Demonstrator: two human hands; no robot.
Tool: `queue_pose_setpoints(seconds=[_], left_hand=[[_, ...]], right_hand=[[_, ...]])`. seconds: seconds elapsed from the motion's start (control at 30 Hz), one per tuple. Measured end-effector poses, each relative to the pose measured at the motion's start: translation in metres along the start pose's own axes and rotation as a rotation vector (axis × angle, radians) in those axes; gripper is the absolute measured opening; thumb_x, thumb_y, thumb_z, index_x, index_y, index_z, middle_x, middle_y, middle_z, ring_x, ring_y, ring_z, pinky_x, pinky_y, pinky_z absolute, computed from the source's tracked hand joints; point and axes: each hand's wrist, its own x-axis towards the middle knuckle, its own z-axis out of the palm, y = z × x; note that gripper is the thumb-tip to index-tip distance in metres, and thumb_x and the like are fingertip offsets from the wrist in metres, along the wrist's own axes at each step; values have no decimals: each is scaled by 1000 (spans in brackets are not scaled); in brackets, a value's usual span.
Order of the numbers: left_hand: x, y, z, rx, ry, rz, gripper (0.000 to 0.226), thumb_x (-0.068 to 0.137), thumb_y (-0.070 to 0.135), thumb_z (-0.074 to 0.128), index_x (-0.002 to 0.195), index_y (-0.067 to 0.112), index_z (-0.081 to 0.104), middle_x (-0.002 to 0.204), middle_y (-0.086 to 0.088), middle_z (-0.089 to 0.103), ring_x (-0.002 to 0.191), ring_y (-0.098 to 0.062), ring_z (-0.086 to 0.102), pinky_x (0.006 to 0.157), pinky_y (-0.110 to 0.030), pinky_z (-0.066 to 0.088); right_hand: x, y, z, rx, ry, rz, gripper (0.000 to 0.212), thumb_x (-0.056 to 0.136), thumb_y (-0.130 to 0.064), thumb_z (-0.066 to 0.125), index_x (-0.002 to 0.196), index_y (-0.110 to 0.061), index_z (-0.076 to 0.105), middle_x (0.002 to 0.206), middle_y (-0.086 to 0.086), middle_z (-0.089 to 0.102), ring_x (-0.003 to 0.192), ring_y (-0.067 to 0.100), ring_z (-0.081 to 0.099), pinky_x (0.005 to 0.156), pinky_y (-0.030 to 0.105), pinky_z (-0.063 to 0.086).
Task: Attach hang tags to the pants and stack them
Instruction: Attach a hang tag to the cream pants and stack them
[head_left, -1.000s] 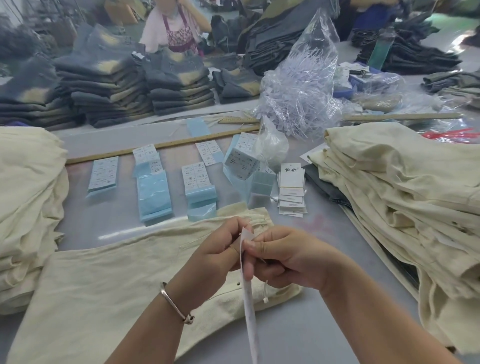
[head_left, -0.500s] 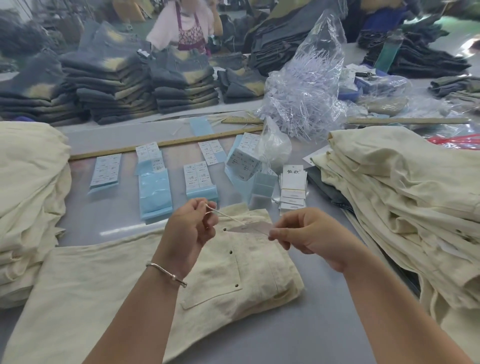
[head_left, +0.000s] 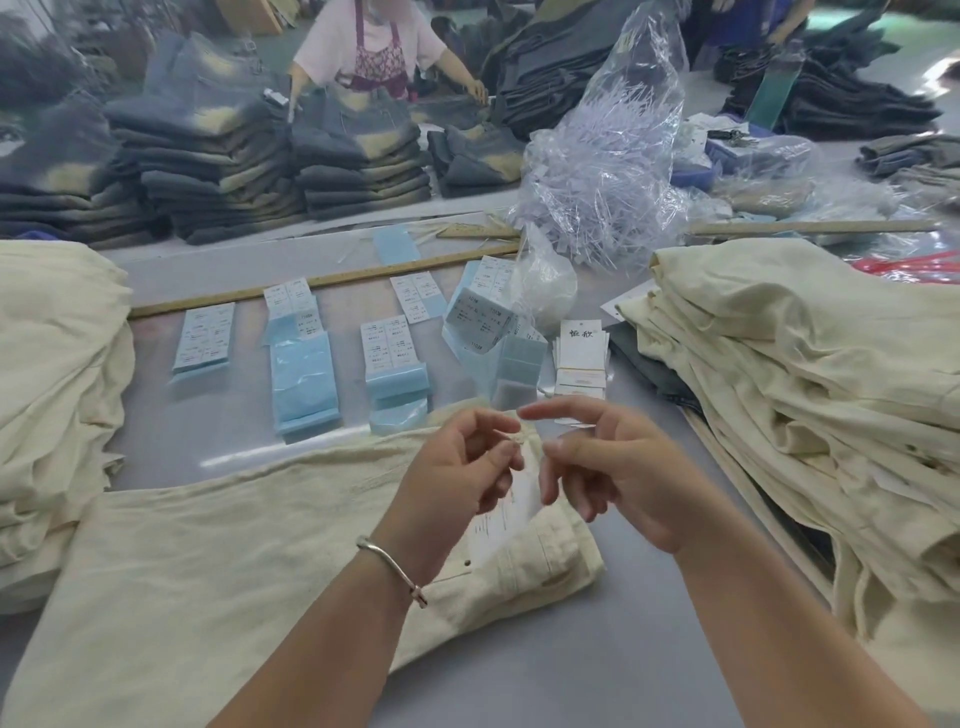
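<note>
A folded pair of cream pants (head_left: 234, 566) lies flat on the grey table in front of me. My left hand (head_left: 457, 467) hovers over its waistband and pinches the string loop at the top of a white hang tag (head_left: 511, 504), which hangs down, blurred, onto the pants. My right hand (head_left: 618, 467) is just to the right of the tag with its fingers spread and relaxed, holding nothing. A small pile of white hang tags (head_left: 581, 358) sits just beyond my hands.
Stacks of cream pants stand at the left (head_left: 52, 395) and right (head_left: 810, 384). Sheets of size stickers on blue backing (head_left: 304, 364) lie in rows behind. A clear bag of plastic tag fasteners (head_left: 608, 176), a wooden ruler (head_left: 322, 283) and dark jeans stacks (head_left: 208, 176) are farther back.
My right hand has let go of the tag and opened its fingers. The tag now hangs from my left hand's pinch over the waistband, and both hands have moved closer together.
</note>
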Motion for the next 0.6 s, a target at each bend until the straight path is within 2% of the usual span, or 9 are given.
queue_pose_setpoints(seconds=[0.07, 0.13, 0.23, 0.37, 0.47, 0.6], left_hand=[[-2, 1, 7, 85, 13, 132, 13, 91, -1, 61, 97, 10, 64, 74, 5, 67, 52, -7, 50, 50, -14, 40], [0, 4, 9, 77, 69, 201, 15, 85, -2, 68, 95, 10, 68, 78, 1, 71, 52, -8, 52, 52, -15, 43], [5, 3, 10, 6, 111, 181, 20, 82, -3, 71, 98, 8, 72, 80, -4, 74, 51, -9, 53, 53, -16, 45], [12, -2, 16, -69, 132, 150, 16, 82, -6, 68, 94, 4, 73, 77, -6, 73, 48, -10, 50, 47, -13, 41], [18, -4, 29, -54, 97, 163, 9, 86, -2, 66, 94, -4, 67, 74, -2, 70, 49, -10, 51, 48, -11, 39], [26, -1, 54, -73, -13, 124, 4, 92, 11, 64, 93, 8, 62, 74, 8, 67, 55, -6, 51, 46, -13, 33]], right_hand=[[1, 7, 5, 14, -35, 52, 34, 88, -12, 65, 121, -9, 59, 65, 22, 64, 36, 17, 47, 37, 19, 30], [3, 12, 7, 88, -53, 72, 24, 91, -15, 60, 112, -4, 62, 63, 19, 63, 36, 16, 47, 36, 19, 28], [6, 18, 6, 227, -93, 112, 20, 87, -19, 60, 98, -5, 68, 62, 15, 62, 35, 13, 45, 37, 18, 28], [10, 21, 2, 231, -27, 153, 23, 83, -21, 61, 94, 0, 63, 59, 14, 60, 34, 12, 44, 36, 17, 29], [5, 9, -9, 143, 72, 146, 14, 85, -16, 62, 81, -3, 63, 54, 15, 58, 31, 14, 44, 33, 18, 26], [-9, -27, -29, -209, 228, 48, 21, 94, -9, 57, 76, -1, 63, 51, 15, 60, 30, 17, 44, 33, 15, 26]])
